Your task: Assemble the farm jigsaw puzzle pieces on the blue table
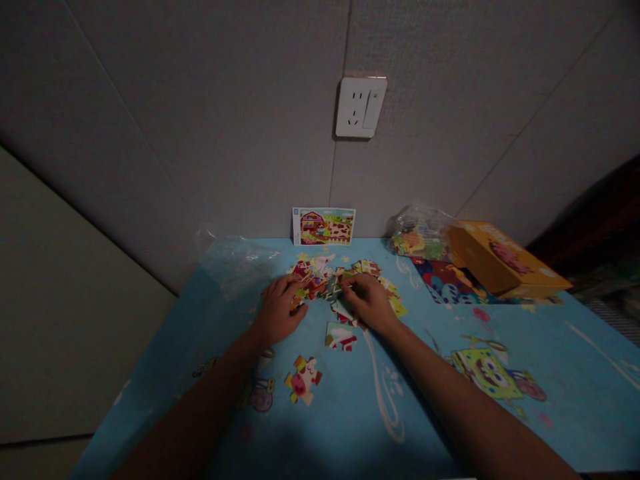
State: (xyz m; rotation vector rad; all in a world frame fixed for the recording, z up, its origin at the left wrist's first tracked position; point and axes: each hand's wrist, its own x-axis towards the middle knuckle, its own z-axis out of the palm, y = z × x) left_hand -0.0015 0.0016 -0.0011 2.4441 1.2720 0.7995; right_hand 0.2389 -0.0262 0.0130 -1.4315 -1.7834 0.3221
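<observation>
While both forearms reach away from the person across the blue table, they converge toward its far middle, the wrists low and nearly straight. The left hand lies palm down with its fingers loosely spread and gently curved. Its fingertips rest on the left edge of the pile of puzzle pieces, and it looks laid flat rather than closed on anything. The right hand is also palm down, but its fingers are bent and drawn together at the middle of the pile. Whether they pinch a piece cannot be told, as the pieces there are too small and dim.

The pile sits at the far centre of the table, near the wall. Its long axis runs left to right, parallel to the wall, and it spreads from the left hand past the right hand. Which way any single piece points cannot be made out.

2 small joined clusters lie apart from the pile. One cluster is just near of the right hand, and another cluster lies nearer the person, between the forearms.

Behind the pile, a picture card leans upright against the wall. A clear plastic bag lies to the far left. A bag of pieces and an orange box sit to the far right, touching each other.
</observation>
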